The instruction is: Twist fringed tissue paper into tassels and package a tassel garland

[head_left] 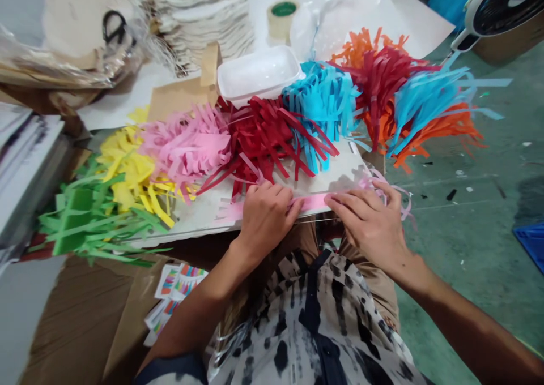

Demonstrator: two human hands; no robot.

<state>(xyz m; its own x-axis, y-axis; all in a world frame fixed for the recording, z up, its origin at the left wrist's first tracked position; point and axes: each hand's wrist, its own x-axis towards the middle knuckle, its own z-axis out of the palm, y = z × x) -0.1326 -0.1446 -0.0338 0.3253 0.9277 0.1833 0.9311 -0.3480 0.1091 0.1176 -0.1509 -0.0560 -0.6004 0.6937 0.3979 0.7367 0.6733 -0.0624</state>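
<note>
A pink fringed paper strip (312, 202) lies along the near edge of a white board (335, 175) on my lap. My left hand (266, 215) is curled, its fingers pressed down on the strip's left part. My right hand (372, 221) lies on the strip's right part, fingers stretched and close together, thumb and forefinger at the paper. Pale pink fringe (397, 195) sticks out past my right hand.
Piles of fringed paper cover the board: green (85, 221), yellow (127, 170), pink (187, 144), red (263, 136), blue (323, 99), orange (442, 127). Behind stand a white tray (259, 73), a tape roll (281, 17) and scissors (114, 27). A fan (501, 5) is far right.
</note>
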